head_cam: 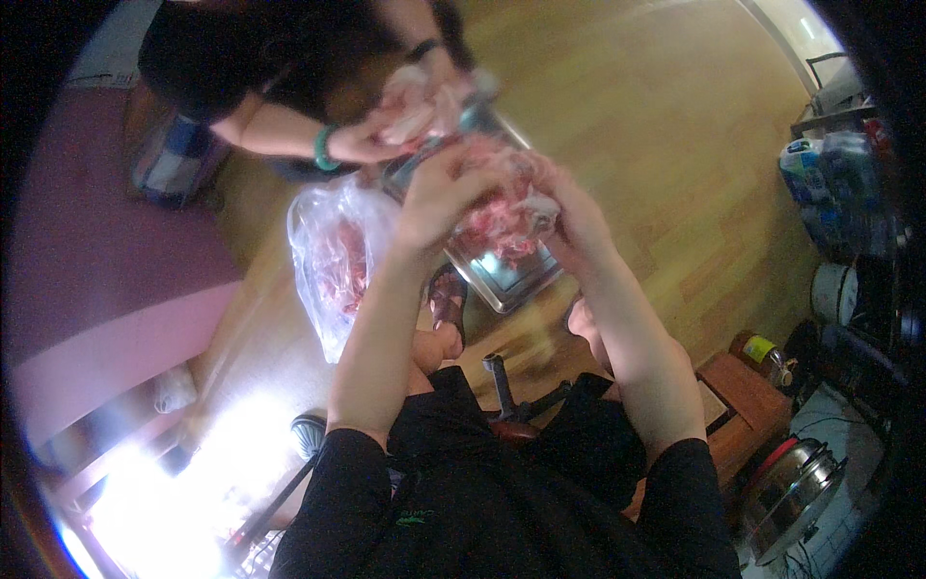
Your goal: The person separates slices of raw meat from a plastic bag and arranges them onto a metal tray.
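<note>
My left hand (450,189) and my right hand (568,206) are closed around the two sides of a heap of raw, pinkish-red meat (506,221). Pale fatty pieces show among the red ones. The meat is over a shiny shallow metal tray (499,293), and blur hides whether it touches the tray. Left of my left forearm, a clear plastic bag (329,253) has more red meat inside. Across from me, another person's hands (365,141) hold whitish-pink meat (419,108) over the tray's far part.
A pink-purple ledge (116,239) runs along the left. At lower right are a wooden stool (752,398), a bottle (759,351) and a steel pot (792,496). Wrapped packs (839,188) line the right side. Bright glare covers the lower left.
</note>
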Motion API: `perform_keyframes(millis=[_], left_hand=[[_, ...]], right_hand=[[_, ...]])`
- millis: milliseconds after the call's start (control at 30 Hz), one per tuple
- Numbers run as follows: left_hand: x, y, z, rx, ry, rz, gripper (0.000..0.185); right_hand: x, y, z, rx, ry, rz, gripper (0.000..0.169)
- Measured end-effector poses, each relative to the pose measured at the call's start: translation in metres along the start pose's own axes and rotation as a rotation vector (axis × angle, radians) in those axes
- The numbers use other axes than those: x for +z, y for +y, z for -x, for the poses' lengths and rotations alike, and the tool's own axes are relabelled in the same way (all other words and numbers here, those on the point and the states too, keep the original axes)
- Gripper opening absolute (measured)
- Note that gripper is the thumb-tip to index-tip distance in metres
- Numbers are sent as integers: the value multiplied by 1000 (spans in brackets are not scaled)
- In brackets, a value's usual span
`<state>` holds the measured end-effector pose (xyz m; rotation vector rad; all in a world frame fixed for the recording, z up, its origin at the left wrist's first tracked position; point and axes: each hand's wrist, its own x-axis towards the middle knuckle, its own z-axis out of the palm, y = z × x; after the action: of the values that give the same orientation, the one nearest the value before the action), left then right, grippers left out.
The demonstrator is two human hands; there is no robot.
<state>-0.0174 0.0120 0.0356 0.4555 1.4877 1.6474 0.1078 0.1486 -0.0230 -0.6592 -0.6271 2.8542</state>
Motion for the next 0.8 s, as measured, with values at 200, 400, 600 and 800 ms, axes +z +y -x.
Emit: perform_keyframes(millis=[200,400,600,800], left_hand=[[-8,10,4,120,-40,221,29],[-27,11,7,125,-52,330,21],[-16,0,2,117,62,171,17],[-1,-11,0,109,43,-407,24]], right_hand=[[-2,-3,1,-16,135,92,35],[1,-3,-2,7,260,40,22],[6,-4,0,-4,46,71,25],[15,5,2,-161,-144,277,36]])
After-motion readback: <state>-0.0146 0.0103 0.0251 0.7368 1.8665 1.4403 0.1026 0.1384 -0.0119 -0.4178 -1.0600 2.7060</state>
